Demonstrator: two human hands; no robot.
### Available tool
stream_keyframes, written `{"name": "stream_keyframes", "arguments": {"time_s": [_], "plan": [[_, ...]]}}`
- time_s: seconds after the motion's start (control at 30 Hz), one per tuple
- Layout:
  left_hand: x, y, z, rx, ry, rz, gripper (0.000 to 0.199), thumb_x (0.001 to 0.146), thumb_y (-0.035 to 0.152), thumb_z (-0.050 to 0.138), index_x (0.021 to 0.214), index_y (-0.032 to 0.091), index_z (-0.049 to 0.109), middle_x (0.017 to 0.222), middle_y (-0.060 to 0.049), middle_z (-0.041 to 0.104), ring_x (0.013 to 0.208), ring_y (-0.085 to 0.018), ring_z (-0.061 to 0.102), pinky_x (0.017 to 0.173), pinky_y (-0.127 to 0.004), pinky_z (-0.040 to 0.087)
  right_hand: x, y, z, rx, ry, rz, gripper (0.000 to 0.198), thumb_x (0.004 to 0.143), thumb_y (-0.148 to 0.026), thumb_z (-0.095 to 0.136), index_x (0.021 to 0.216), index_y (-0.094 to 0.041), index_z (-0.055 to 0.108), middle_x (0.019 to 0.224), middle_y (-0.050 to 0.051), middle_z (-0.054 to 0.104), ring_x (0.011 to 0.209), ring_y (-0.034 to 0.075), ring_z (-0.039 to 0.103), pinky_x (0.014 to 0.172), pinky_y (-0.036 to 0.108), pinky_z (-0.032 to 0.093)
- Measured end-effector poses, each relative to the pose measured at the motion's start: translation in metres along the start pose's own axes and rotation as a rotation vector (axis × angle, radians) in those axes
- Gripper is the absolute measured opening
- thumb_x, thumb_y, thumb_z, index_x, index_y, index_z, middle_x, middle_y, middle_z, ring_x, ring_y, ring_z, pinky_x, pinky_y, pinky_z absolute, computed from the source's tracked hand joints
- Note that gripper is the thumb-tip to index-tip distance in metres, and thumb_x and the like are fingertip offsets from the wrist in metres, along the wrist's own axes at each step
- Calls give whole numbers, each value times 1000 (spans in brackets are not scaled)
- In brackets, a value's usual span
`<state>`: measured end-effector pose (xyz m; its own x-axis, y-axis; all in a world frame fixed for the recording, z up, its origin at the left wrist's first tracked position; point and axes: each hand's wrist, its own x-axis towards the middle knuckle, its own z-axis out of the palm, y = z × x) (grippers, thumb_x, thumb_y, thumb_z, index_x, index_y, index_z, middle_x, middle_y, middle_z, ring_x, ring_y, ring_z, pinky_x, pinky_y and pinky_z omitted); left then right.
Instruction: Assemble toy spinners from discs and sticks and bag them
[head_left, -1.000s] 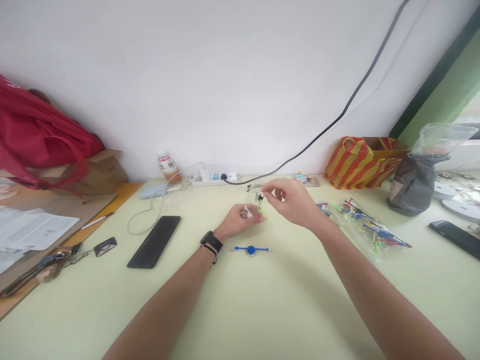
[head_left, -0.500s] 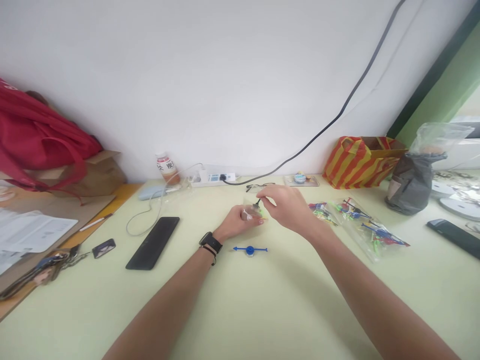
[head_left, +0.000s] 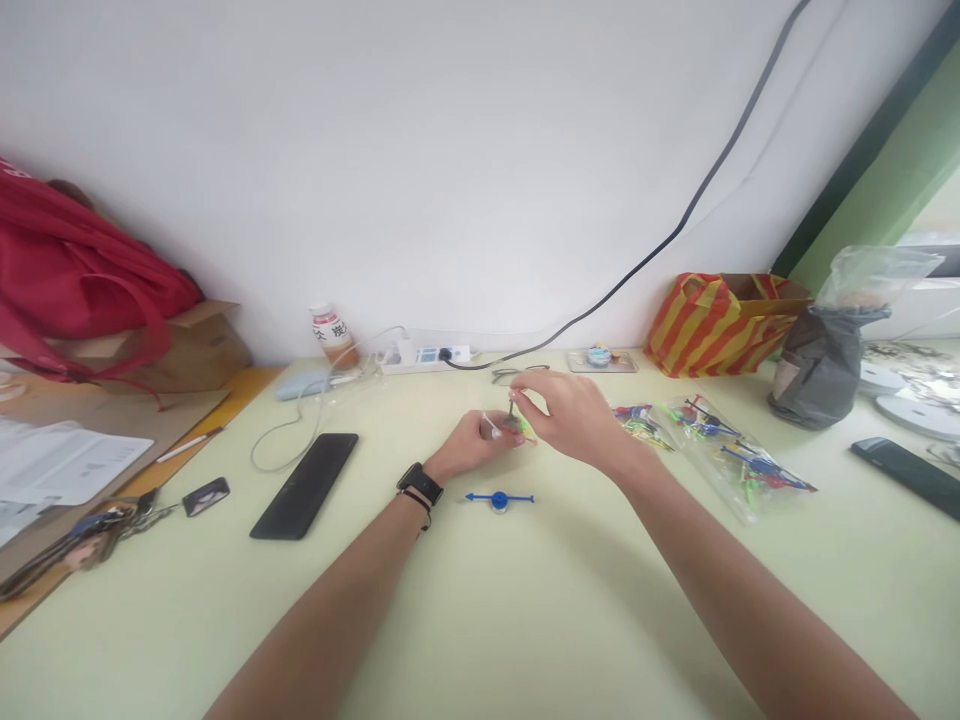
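My left hand [head_left: 469,445], with a black watch on its wrist, is closed around a small clear plastic bag [head_left: 519,430] with red, green and white bits showing in it. Over the bag, my right hand [head_left: 570,412] pinches the top of a thin black arrow-like piece [head_left: 511,408]. Its lower end reaches down at the bag; whether it is inside I cannot tell. A blue arrow spinner [head_left: 500,500] on a round clear base lies on the table below my hands, touched by neither.
Right of my hands are clear bags of coloured arrow pieces [head_left: 739,450]. A black phone-like slab [head_left: 306,485] lies left. Behind stand a bottle [head_left: 330,335], a power strip [head_left: 427,357] and glasses [head_left: 504,374]. A striped bag [head_left: 724,325] and a grey bag [head_left: 821,365] are back right.
My right fingers have shifted slightly left, and the black piece now stands more upright over the bag. The left hand keeps its hold; the blue spinner has not moved.
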<state>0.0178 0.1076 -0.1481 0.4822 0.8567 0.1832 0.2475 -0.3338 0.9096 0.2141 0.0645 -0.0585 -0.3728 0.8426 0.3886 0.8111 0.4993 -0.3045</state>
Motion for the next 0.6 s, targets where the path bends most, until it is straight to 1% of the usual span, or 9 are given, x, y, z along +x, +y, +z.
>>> {"name": "stream_keyframes", "arguments": {"time_s": [0.07, 0.17, 0.23, 0.3, 0.37, 0.43, 0.5, 0.57, 0.6], "plan": [[0, 0, -1, -15, -44, 24, 31, 86, 47, 75, 93, 16, 77, 92, -6, 78, 86, -22, 68, 77, -29, 50, 0, 3, -4, 39, 56, 2, 21, 103, -28, 50, 109, -23, 69, 111, 5, 74, 83, 19, 64, 71, 31, 36], [0, 0, -4, -10, -65, 36, 33, 87, 49, 74, 94, 16, 75, 96, -7, 77, 89, -23, 68, 79, -30, 50, 0, 5, -11, 41, 154, 23, 16, 101, -26, 53, 103, -21, 68, 107, 6, 72, 85, 19, 62, 71, 31, 37], [1, -1, -7, -3, -50, 33, 36, 85, 50, 76, 97, 16, 76, 97, -8, 77, 90, -24, 68, 80, -31, 51, -1, 3, -15, 80, 131, -1, 12, 98, -26, 56, 94, -21, 66, 100, 6, 71, 86, 20, 62, 72, 30, 38], [2, -4, -9, -26, 2, 34, 40, 84, 51, 77, 103, 15, 76, 99, -9, 77, 92, -24, 68, 82, -32, 51, -4, 0, -16, 175, -70, -77, 12, 96, -28, 59, 88, -22, 65, 93, 4, 71, 85, 19, 62, 72, 29, 40], [3, -7, -11, -74, 67, 34, 44, 84, 51, 78, 108, 15, 75, 103, -10, 77, 95, -25, 69, 84, -32, 52, -9, -4, -11, 240, -359, -138, 9, 92, -32, 66, 90, -23, 67, 95, 3, 71, 81, 18, 62, 68, 28, 41], [3, -8, -11, -78, 71, 18, 45, 82, 50, 80, 110, 15, 74, 103, -10, 77, 93, -23, 69, 81, -30, 52, -12, -7, 0, 208, -593, -123, 14, 84, -31, 75, 92, -22, 68, 97, 4, 70, 76, 17, 61, 62, 27, 39], [3, -7, -9, -40, 32, -1, 42, 82, 49, 80, 106, 15, 75, 95, -7, 77, 85, -20, 68, 76, -28, 50, -14, -8, 13, 120, -754, -91, 9, 77, -20, 75, 77, -20, 65, 84, 3, 68, 68, 16, 57, 56, 27, 34], [2, -6, -7, -16, 40, -6, 38, 83, 49, 79, 101, 16, 76, 90, -5, 76, 81, -18, 66, 72, -26, 48, -14, -7, 22, 73, -835, -94, 22, 75, -8, 67, 59, -19, 55, 65, 0, 59, 58, 14, 49, 52, 27, 28], [2, -5, -7, -17, 67, -5, 37, 84, 49, 78, 98, 15, 76, 89, -4, 76, 79, -18, 65, 71, -26, 47, -14, -6, 24, 74, -837, -102, 27, 73, -4, 63, 55, -19, 50, 59, -1, 55, 56, 13, 46, 52, 27, 27]]}}
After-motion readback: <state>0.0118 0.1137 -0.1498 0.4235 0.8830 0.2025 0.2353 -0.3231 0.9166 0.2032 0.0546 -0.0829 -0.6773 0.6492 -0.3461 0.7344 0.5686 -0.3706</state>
